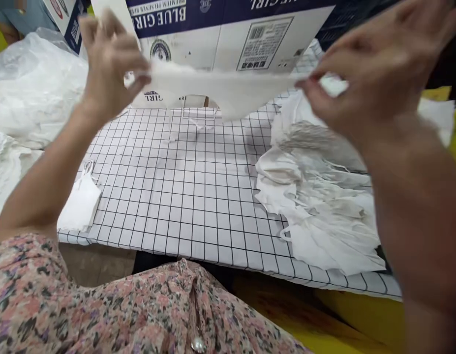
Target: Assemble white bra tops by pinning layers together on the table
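Observation:
Stretched in the air between my two hands is a white camisole [228,91], its edge pulled taut and thin straps dangling below. At one end my left hand [111,64] pinches the cloth between thumb and fingers, slightly blurred. The other end is gripped by the thumb and fingertips of my right hand [368,73]. Under my right arm lies a loose pile of white camisoles [319,206], crumpled, with straps showing. A single flat white camisole [81,204] rests at the left near the table edge, partly behind my left forearm.
A black-and-white checked cloth [183,196] covers the table. Behind the held garment stands a Blue Girl carton [198,39], its print upside down. Clear plastic bags [39,83] sit at the left above stacked white garments [10,167]. Part of another person [28,14] shows at the upper left.

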The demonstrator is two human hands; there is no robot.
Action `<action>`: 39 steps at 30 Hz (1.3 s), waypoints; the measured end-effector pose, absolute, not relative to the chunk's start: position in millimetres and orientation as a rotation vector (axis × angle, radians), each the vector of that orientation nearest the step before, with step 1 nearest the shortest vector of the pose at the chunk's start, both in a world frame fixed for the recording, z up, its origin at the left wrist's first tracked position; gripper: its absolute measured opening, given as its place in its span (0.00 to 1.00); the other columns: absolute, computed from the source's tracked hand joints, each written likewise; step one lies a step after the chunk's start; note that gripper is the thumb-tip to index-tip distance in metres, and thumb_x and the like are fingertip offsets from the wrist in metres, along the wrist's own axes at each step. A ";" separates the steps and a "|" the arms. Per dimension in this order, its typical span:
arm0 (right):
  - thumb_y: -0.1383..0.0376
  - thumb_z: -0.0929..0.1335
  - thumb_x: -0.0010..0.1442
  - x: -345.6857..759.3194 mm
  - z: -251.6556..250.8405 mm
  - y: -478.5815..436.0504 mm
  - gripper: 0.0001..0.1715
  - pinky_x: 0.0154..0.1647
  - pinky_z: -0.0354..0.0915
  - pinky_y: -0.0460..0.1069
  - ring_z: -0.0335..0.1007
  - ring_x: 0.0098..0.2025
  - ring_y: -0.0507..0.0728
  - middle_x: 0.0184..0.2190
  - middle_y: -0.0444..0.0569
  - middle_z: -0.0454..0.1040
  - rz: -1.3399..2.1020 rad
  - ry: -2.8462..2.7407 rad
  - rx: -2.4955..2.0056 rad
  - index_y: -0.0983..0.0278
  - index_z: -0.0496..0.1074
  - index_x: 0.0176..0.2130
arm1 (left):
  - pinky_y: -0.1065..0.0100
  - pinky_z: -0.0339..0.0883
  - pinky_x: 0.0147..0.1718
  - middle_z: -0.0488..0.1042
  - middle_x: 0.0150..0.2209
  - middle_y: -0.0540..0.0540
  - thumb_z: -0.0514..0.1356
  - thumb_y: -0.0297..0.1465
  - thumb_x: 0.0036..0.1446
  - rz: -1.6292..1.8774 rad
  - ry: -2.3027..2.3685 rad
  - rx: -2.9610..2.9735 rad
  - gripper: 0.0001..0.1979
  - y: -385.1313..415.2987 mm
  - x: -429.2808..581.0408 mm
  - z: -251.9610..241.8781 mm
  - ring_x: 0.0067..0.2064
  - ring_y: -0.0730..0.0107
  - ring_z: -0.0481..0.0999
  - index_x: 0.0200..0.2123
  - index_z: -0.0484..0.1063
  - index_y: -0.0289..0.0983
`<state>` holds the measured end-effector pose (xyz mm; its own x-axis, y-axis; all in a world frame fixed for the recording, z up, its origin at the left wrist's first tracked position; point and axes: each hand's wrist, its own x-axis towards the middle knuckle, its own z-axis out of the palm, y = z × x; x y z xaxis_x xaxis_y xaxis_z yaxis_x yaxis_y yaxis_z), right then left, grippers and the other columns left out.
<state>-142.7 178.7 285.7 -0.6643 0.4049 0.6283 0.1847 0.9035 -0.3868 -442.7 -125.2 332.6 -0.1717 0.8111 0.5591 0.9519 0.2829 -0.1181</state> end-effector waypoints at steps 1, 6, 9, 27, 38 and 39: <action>0.65 0.77 0.63 -132.1 260.7 171.6 0.10 0.78 0.23 0.84 0.59 0.74 0.75 0.52 0.55 0.85 0.269 -2.332 -0.414 0.60 0.80 0.29 | 0.25 0.52 0.69 0.81 0.43 0.45 0.67 0.39 0.71 -0.388 -2.077 -1.591 0.11 -135.3 -431.2 305.3 0.68 0.42 0.69 0.42 0.83 0.38; 0.66 0.69 0.67 -70.6 143.8 119.4 0.20 0.70 0.32 0.94 0.70 0.53 0.71 0.37 0.54 0.81 0.397 -2.658 -0.169 0.58 0.67 0.24 | 0.33 0.65 0.59 0.83 0.38 0.45 0.60 0.30 0.72 -0.575 -2.381 -1.832 0.13 -199.1 -359.2 159.2 0.55 0.46 0.77 0.33 0.78 0.46; 0.68 0.65 0.69 -27.1 112.8 89.7 0.20 0.70 0.41 0.92 0.72 0.48 0.68 0.37 0.51 0.80 0.461 -2.800 -0.124 0.59 0.66 0.25 | 0.40 0.69 0.57 0.85 0.41 0.44 0.57 0.28 0.73 -0.591 -2.483 -1.951 0.15 -240.9 -316.9 115.1 0.52 0.51 0.79 0.35 0.79 0.48; 0.62 0.66 0.75 47.3 62.5 10.6 0.14 0.67 0.63 0.73 0.74 0.43 0.65 0.38 0.55 0.81 0.286 -2.788 -0.390 0.60 0.82 0.44 | 0.55 0.81 0.47 0.82 0.47 0.40 0.59 0.33 0.77 -0.899 -2.468 -1.844 0.11 -288.8 -254.5 85.8 0.48 0.59 0.81 0.52 0.82 0.46; 0.59 0.66 0.78 22.3 108.5 29.8 0.28 0.65 0.65 0.73 0.78 0.64 0.76 0.63 0.64 0.80 0.300 -2.700 -0.123 0.61 0.69 0.72 | 0.37 0.63 0.77 0.71 0.75 0.41 0.65 0.43 0.74 -0.876 -2.571 -1.760 0.24 -283.4 -285.3 114.7 0.79 0.48 0.67 0.69 0.74 0.47; 0.60 0.67 0.77 1.5 116.0 41.9 0.25 0.62 0.68 0.70 0.79 0.61 0.74 0.59 0.61 0.83 0.354 -2.656 -0.136 0.60 0.73 0.68 | 0.42 0.69 0.74 0.75 0.72 0.42 0.64 0.40 0.74 -0.950 -2.586 -1.657 0.20 -270.7 -297.0 119.6 0.75 0.52 0.73 0.66 0.77 0.46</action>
<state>1.5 41.9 116.0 -0.8920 0.1533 0.4253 0.0367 0.9622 -0.2698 -297.0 -270.7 119.6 -0.4665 0.8499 0.2453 0.8064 0.2947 0.5127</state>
